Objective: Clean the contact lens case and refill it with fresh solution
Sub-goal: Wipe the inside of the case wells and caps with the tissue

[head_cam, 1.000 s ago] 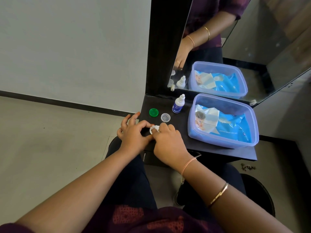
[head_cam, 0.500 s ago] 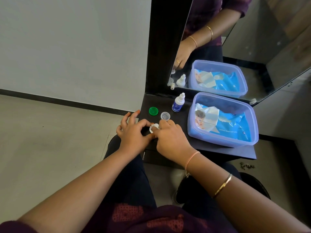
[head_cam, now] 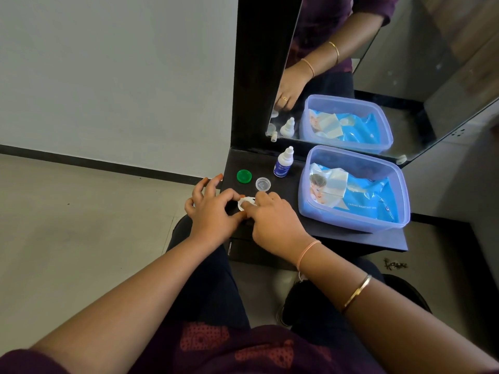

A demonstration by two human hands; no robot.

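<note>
My left hand [head_cam: 213, 211] has thumb and forefinger curled in, pinching the small white lens case [head_cam: 243, 204] at its left edge, and the other three fingers fan out loose over the corner of the dark shelf [head_cam: 290, 191]. My right hand [head_cam: 278, 225] meets it from the other side, fingers curled, with the forefinger tip laid across the case. The case sits right between the two hands at the front of the shelf. Most of it is hidden, so I can't tell whether anything lies under that finger.

Just beyond my fingertips lie two loose caps, a green cap [head_cam: 244, 176] and a clear cap [head_cam: 263, 184], side by side but apart. Behind them one solution bottle [head_cam: 282, 164] stands upright, white with a blue label too blurred to read.

To the right is one blue plastic tub [head_cam: 351, 221] holding one pack of wipes [head_cam: 359, 197]. It carries a child's picture and a line that looks like "CARING BABY WET", though I'm not sure of it. The mirror [head_cam: 418, 76] behind doubles the tub and bottle.
</note>
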